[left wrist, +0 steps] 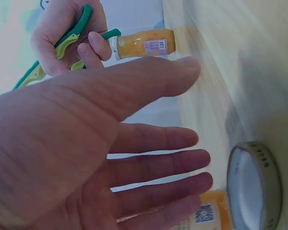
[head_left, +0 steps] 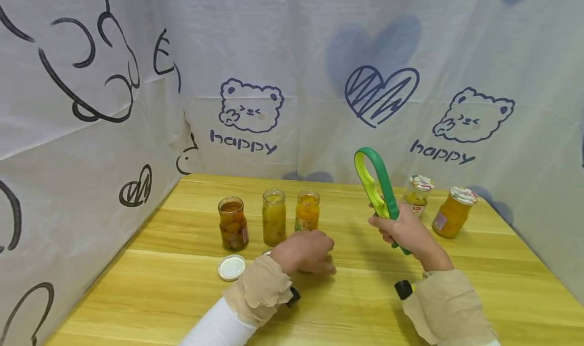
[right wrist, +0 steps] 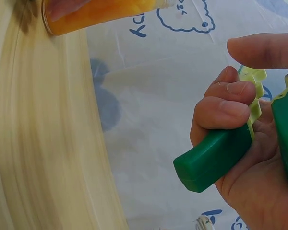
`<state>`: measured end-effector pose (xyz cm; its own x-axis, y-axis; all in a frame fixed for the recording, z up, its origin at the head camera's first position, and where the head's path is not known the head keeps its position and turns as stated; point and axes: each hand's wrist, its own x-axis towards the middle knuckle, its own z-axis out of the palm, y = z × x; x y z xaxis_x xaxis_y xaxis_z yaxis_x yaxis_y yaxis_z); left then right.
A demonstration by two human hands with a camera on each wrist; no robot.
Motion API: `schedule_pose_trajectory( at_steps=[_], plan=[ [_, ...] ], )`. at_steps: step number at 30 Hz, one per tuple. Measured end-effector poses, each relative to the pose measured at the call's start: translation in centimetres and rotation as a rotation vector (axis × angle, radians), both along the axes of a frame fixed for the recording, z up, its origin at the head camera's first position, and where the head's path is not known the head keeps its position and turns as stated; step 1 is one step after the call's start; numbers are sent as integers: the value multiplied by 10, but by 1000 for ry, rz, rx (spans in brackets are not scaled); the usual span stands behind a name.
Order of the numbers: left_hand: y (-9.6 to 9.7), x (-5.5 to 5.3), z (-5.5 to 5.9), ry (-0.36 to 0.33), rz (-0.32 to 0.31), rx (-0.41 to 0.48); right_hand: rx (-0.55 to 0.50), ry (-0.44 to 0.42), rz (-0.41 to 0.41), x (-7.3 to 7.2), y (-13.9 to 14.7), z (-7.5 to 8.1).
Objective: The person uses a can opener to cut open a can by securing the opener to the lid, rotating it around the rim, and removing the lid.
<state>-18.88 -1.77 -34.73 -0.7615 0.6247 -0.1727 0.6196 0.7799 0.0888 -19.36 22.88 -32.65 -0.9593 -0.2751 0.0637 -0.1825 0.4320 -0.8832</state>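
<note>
My right hand (head_left: 408,229) grips a green and yellow jar opener (head_left: 388,184) by its handles, its loop pointing up above the table. My left hand (head_left: 306,251) is low over the table with fingers extended and nothing in its grasp. In the left wrist view a jar lid (left wrist: 249,189) lies inner side up, just beyond the fingertips. Behind those fingers is the uncapped orange fruit jar (head_left: 307,209), its lower part hidden by the hand in the head view. An uncapped jar of yellow-green fruit (head_left: 274,222) and one of dark brown fruit (head_left: 233,227) stand left of it.
At the right back stand two capped jars: a small one with pale fruit (head_left: 416,199) and a larger orange one (head_left: 451,217). A white lid (head_left: 231,268) lies before the dark jar; another lid's edge shows behind the left wrist. Printed cloth (head_left: 315,133) walls the table's back.
</note>
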Motion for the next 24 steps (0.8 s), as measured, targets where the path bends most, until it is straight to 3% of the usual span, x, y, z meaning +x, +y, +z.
schedule_pose_trajectory(
  at_steps=[5,14,24],
  plan=[
    [9,-6,-8,17,-37,82,-9,-5,-18,-2,6,0],
    [25,-17,-16,80,-17,337,-21,-13,-66,-2,17,2],
    [46,-26,-25,98,4,609,13,-30,-98,-3,38,-5]
  ],
)
